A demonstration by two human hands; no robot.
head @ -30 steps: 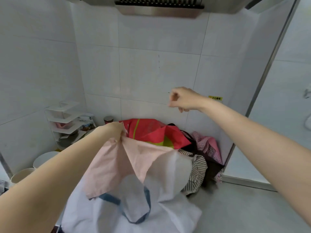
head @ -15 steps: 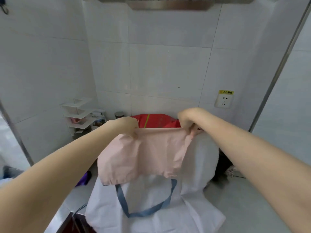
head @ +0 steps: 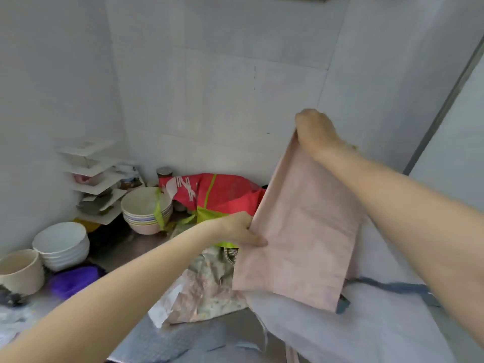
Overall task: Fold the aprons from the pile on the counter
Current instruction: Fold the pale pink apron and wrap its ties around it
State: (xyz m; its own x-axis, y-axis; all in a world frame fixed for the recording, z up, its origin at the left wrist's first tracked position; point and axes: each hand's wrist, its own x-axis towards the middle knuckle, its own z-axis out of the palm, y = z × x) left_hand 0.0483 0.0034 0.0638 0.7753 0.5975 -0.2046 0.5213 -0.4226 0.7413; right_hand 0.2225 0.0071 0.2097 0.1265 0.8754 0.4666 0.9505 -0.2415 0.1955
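White bowls (head: 61, 242) sit far left on the counter. The left hand (head: 239, 230) pinches the pink apron (head: 301, 231) at its left edge. The right hand (head: 315, 132) grips the top corner, holding it up, maybe folded in half, over a white apron (head: 366, 331).

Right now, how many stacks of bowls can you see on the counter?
2. A white stack sits at the left near a beige cup; a beige stack stands farther back beside the red apron. The aprons could hide more.

Right hand (head: 315, 132) raised, left hand (head: 239, 229) lower, both hands pinching.
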